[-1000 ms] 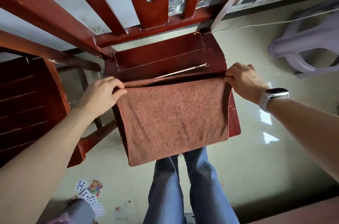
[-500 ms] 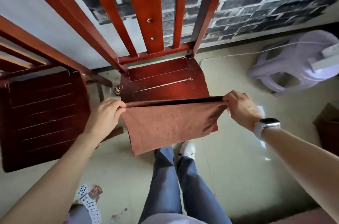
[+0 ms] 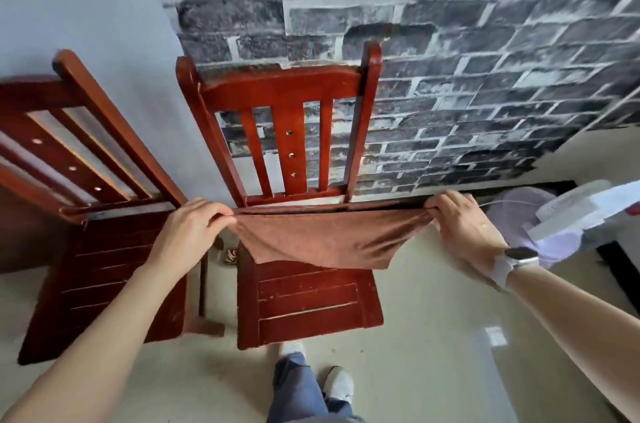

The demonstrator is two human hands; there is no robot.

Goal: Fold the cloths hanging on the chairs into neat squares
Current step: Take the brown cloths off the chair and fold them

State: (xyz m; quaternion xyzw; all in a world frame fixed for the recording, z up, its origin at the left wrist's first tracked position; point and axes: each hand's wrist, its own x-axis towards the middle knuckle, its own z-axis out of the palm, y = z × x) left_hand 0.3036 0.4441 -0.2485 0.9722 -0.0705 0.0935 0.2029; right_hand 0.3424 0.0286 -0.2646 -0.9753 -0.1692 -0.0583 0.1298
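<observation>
A brown cloth [image 3: 329, 237] hangs folded in the air above the seat of the middle red wooden chair [image 3: 304, 305]. My left hand [image 3: 194, 227] pinches its upper left corner and my right hand [image 3: 460, 225] pinches its upper right corner, so the top edge is stretched taut between them. The lower edge sags in a curve over the back half of the seat. A white watch sits on my right wrist.
A second red chair [image 3: 100, 270] stands close on the left, angled. A dark brick wall [image 3: 450, 59] is behind. A pale plastic stool [image 3: 530, 225] with a white box on it is at the right. My legs and white shoes are on the tiled floor below.
The cloth has been lifted higher and pulled tauter between both hands. My view has tilted up, so the whole chair back and the wall now show.
</observation>
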